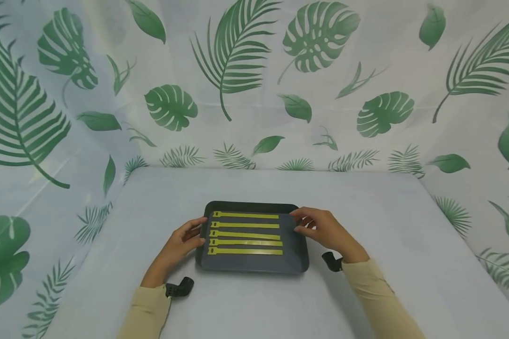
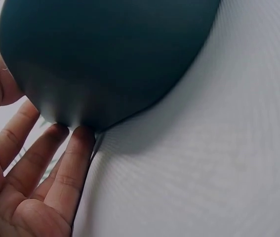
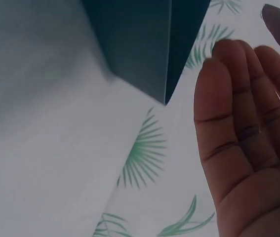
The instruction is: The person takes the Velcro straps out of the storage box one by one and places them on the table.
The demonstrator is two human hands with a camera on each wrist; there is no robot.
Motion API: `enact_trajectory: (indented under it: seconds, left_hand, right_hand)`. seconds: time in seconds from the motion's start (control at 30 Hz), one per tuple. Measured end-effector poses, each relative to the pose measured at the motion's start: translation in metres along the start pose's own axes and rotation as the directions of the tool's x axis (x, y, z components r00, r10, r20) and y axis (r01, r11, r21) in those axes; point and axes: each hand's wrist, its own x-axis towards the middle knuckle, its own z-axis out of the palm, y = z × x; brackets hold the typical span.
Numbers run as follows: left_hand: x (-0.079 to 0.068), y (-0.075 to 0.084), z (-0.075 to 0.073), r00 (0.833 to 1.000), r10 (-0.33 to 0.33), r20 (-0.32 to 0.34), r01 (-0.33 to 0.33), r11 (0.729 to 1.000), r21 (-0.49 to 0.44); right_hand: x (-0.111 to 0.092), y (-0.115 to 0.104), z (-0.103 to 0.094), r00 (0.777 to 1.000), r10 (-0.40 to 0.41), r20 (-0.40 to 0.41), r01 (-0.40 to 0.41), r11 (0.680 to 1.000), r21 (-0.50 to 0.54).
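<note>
A dark grey tray (image 1: 254, 264) sits in front of me, with several yellow-green slotted cable straps (image 1: 246, 234) laid in rows across it, their heads at the left. At the tray's left end is my left hand (image 1: 179, 245). In the left wrist view its fairly straight fingers (image 2: 66, 170) meet the tray's outer wall (image 2: 110, 59), and the thumb lies along the rim. My right hand (image 1: 322, 228) is at the tray's upper right corner, fingers spread and overlapping the rim in the head view. The right wrist view shows a gap between those fingers (image 3: 214, 103) and the tray corner (image 3: 140, 54).
A white tabletop (image 1: 254, 310) surrounds the tray. White cloth (image 1: 254, 132) printed with green leaves hangs behind and at both sides. A small black device (image 1: 180, 287) is strapped at my left wrist and another (image 1: 332, 262) at my right, below beige sleeves.
</note>
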Motion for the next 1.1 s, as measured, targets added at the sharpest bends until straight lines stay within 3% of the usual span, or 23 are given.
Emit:
enact_trajectory:
  seconds: [0.27,0.53,1.1]
  left_hand:
    - [0.0,0.0,-0.001,1.0,-0.015,0.008,0.015,1.0,-0.013]
    - [0.001,-0.001,-0.001,1.0,-0.019,-0.006,0.019,1.0,0.006]
    - [0.001,0.0,-0.002,1.0,-0.02,-0.005,0.02,1.0,-0.007]
  right_hand:
    - [0.017,-0.006,0.014,0.993,-0.011,0.119,0.005,0.999,0.046]
    - [0.03,-0.015,0.023,0.971,-0.057,0.231,0.034,0.994,0.103]
    - [0.055,-0.03,0.052,0.929,-0.109,0.352,0.074,0.991,0.112]
